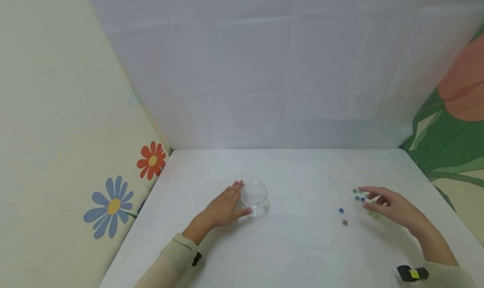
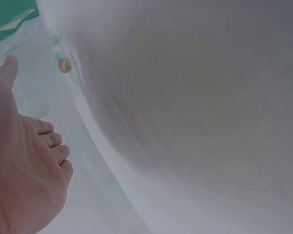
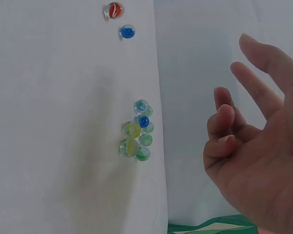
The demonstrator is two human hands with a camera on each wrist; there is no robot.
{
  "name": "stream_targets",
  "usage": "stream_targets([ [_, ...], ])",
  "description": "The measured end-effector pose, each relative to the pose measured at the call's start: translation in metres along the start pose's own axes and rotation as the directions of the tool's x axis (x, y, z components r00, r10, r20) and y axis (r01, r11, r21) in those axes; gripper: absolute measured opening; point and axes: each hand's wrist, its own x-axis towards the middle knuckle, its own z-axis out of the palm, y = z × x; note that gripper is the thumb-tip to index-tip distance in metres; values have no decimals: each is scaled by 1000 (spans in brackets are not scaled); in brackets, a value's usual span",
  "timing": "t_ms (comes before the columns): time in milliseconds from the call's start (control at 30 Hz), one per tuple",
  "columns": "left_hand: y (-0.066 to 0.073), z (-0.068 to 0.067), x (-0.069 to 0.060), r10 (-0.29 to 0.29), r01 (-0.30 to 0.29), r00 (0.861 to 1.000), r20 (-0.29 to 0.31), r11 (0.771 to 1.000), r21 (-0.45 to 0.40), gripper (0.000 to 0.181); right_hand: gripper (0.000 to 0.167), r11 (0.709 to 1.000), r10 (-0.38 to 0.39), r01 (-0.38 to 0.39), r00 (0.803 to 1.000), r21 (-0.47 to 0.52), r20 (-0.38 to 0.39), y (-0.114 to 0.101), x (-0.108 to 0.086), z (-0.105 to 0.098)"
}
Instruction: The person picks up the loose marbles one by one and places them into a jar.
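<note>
A clear glass bowl (image 1: 254, 194) stands on the white table in the middle of the head view. My left hand (image 1: 224, 206) is at its left side, fingers straight along the far side and thumb by the near side; firm contact is hard to tell. In the left wrist view an orange marble (image 2: 64, 65) and greenish ones appear at the bowl's glass. My right hand (image 1: 393, 206) hovers above a cluster of green, yellow and blue marbles (image 3: 136, 131), index finger and thumb extended and apart, other fingers curled, holding nothing.
A blue marble (image 1: 341, 210) and a reddish-brown marble (image 1: 345, 223) lie apart from the cluster, toward the bowl. The white table (image 1: 295, 246) meets a white cloth backdrop (image 1: 264, 90). Flower-patterned fabric (image 1: 113, 206) borders the left side.
</note>
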Motion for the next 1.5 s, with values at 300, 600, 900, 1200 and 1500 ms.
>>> stream_targets([
  [300,0,3,2,-3,2,1000,-12,1000,-5,97,65,1000,25,-25,1000,-2,8,24,1,-6],
  [600,1,2,5,-8,8,1000,-15,1000,-4,97,63,999,-15,14,999,-30,-30,54,8,-11],
  [900,3,2,10,-30,30,1000,1,1000,1,98,67,999,34,-34,999,-21,-3,69,23,-17],
  [1200,5,2,12,-36,36,999,-7,999,-7,96,74,997,71,-70,995,-20,63,85,42,-19],
  [1500,6,1,16,-52,52,999,-1,999,-13,96,77,995,67,-61,994,-78,80,102,59,-21],
])
